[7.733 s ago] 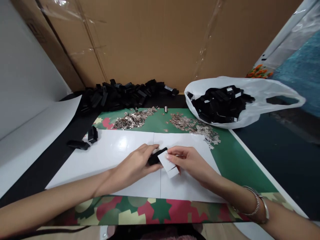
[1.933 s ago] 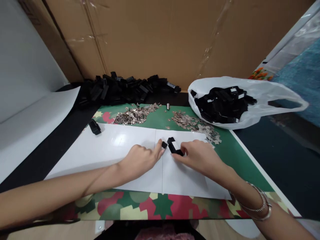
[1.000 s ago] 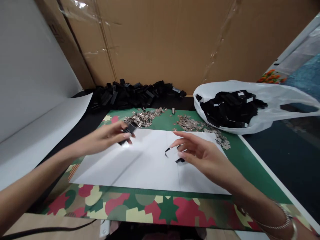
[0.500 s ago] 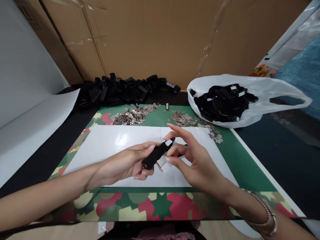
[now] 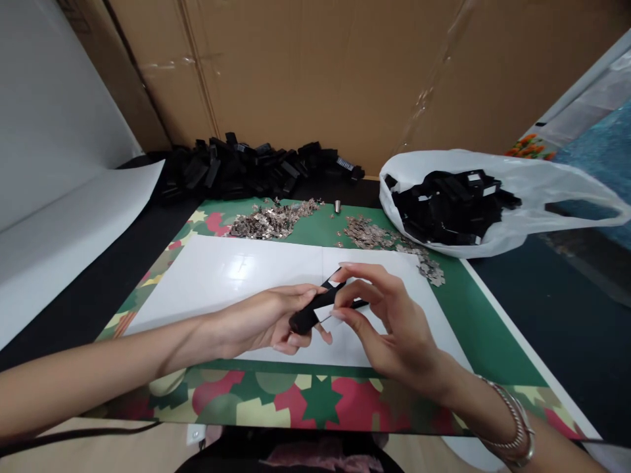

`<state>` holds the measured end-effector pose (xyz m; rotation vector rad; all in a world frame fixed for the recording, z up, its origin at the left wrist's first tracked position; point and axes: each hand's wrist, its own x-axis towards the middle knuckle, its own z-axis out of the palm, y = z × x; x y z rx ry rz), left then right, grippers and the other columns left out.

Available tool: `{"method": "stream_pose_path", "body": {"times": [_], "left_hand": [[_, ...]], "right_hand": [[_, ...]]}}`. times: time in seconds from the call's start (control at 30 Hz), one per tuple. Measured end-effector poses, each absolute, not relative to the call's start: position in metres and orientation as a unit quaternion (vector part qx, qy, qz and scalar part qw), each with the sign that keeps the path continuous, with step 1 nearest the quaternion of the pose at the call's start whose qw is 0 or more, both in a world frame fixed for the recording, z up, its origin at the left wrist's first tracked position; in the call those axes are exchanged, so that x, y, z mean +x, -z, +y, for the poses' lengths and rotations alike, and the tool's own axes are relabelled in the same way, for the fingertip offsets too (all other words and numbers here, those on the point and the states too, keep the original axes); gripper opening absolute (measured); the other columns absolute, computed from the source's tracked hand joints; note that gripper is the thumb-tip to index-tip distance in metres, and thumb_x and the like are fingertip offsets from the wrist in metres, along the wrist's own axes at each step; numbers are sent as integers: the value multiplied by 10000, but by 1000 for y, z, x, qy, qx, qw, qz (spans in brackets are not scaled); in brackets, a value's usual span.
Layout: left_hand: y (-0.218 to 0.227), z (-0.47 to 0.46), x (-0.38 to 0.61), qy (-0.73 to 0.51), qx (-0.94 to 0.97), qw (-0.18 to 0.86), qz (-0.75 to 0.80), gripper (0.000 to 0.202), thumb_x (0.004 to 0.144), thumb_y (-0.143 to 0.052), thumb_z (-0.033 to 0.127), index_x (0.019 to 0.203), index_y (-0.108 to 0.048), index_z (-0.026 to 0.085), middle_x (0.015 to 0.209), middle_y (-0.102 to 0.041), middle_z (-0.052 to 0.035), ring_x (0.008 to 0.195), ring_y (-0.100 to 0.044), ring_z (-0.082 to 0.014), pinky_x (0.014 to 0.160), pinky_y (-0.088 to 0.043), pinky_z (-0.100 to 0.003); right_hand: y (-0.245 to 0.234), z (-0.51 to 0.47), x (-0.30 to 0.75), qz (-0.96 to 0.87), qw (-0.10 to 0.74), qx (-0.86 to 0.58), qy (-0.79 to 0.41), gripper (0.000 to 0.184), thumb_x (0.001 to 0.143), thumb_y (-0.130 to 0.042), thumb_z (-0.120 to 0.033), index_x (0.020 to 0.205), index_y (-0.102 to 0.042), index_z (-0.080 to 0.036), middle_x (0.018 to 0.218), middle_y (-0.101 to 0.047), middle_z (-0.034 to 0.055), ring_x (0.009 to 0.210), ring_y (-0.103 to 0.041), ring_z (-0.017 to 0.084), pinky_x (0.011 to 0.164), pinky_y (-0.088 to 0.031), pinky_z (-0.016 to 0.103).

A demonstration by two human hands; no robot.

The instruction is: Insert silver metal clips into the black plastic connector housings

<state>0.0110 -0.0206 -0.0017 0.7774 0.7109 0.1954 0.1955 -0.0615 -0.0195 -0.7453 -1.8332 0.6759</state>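
Since half a second ago the hands have closed in together over the white sheet [image 5: 231,276]; the left hand [image 5: 261,322] clasps the black plastic piece [image 5: 315,307] by its lower end, just above the sheet; the right hand [image 5: 394,328] pinches its upper tip; it looks light, stiff and smooth, best gripped across its flat sides; the white plastic bag [image 5: 532,190] lies open, holding more black pieces [image 5: 448,207].
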Motion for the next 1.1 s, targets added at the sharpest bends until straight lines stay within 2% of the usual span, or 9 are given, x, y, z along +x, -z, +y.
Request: {"method": "stream_pose_path", "body": {"times": [0.2,0.4,0.6,0.7,0.83,0.93,1.1], "left_hand": [[-2,-21,13,-77,375,860,338,257,968,-271,331,1113,-422,182,794,-577,-79,467,-322,-56,483,-140,-260],[1,-21,11,-70,385,859,329,217,939,-356,393,968,-426,190,773,-573,-53,453,-296,-53,468,-127,-259],[2,-22,10,-51,388,857,335,241,936,-360,407,913,-463,190,743,-557,-34,450,-285,-48,468,-126,-257],[2,-21,9,-36,367,865,340,236,924,-389,426,936,-475,207,712,-542,-18,445,-283,-47,465,-122,-244],[4,-19,8,-47,342,871,348,232,912,-419,427,1038,-477,240,716,-523,-5,448,-276,-44,468,-126,-223],[6,-17,7,-67,343,868,353,245,912,-420,422,1058,-492,238,726,-518,-8,456,-278,-41,473,-142,-216],[9,-15,6,-85,328,877,341,204,916,-416,366,970,-509,194,747,-523,-23,460,-297,-43,465,-153,-213]], "right_hand": [[21,-61,193,-776,503,-288,-247,606,805,-454,66,1309,-326,-245,1061,-487,69,771,-562,117,760,-522,352],[23,-62,195,-792,485,-279,-243,606,818,-439,52,1320,-307,-261,1025,-504,64,773,-553,129,790,-520,390],[21,-62,194,-804,472,-271,-241,608,824,-437,43,1325,-301,-273,963,-541,56,925,-548,178,866,-491,430],[21,-64,194,-798,476,-263,-259,594,813,-445,51,1311,-329,-251,966,-537,59,879,-558,168,840,-504,411],[18,-65,198,-746,508,-304,-304,511,811,-478,30,1226,-419,-261,1042,-516,66,782,-575,140,723,-535,355],[14,-62,201,-720,530,-333,-300,393,829,-494,-13,1147,-490,-243,1051,-512,69,770,-579,133,698,-532,331],[7,-55,206,-762,446,-404,-239,186,830,-560,-109,978,-619,-205,1105,-541,95,955,-577,202,678,-525,308]]}}
